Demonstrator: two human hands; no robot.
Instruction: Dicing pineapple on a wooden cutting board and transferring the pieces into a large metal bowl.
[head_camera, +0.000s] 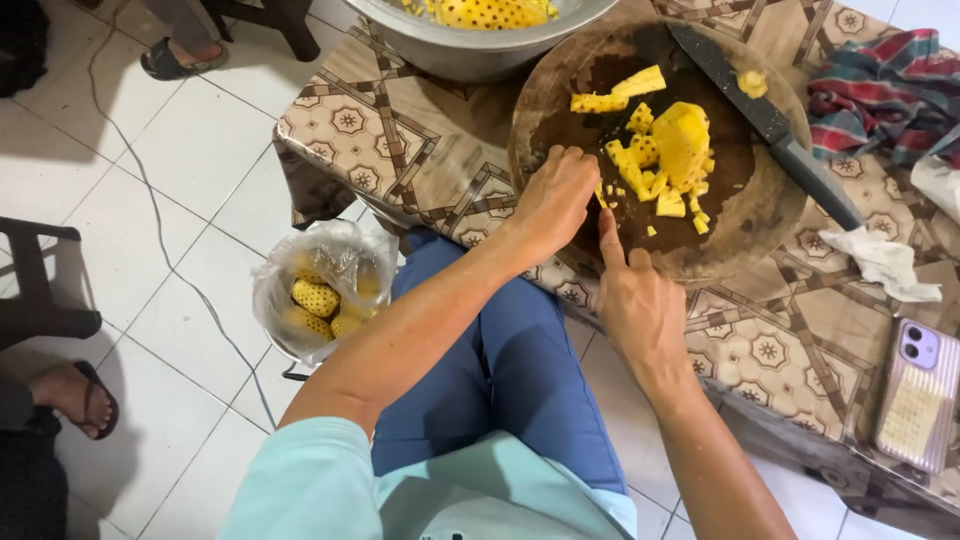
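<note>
A round dark wooden cutting board (560, 70) lies on a patterned table and carries a pile of yellow pineapple chunks (665, 155). My left hand (555, 200) rests curled on the board's near edge, fingers closed next to the chunks. My right hand (630, 295) sits just below the board with its index finger stretched toward a small yellow piece (600, 196) at the edge. Whether either hand pinches a piece is hidden. A large dark-handled knife (770, 125) lies across the board's right side, untouched.
A metal bowl (470, 50) with peeled pineapple stands behind the board. A plaid cloth (885, 85), a crumpled tissue (885, 262) and a phone (918, 395) lie at right. On the floor, a bag-lined bucket (320, 290) holds pineapple peels. Other people's sandalled feet (80, 395) are at left.
</note>
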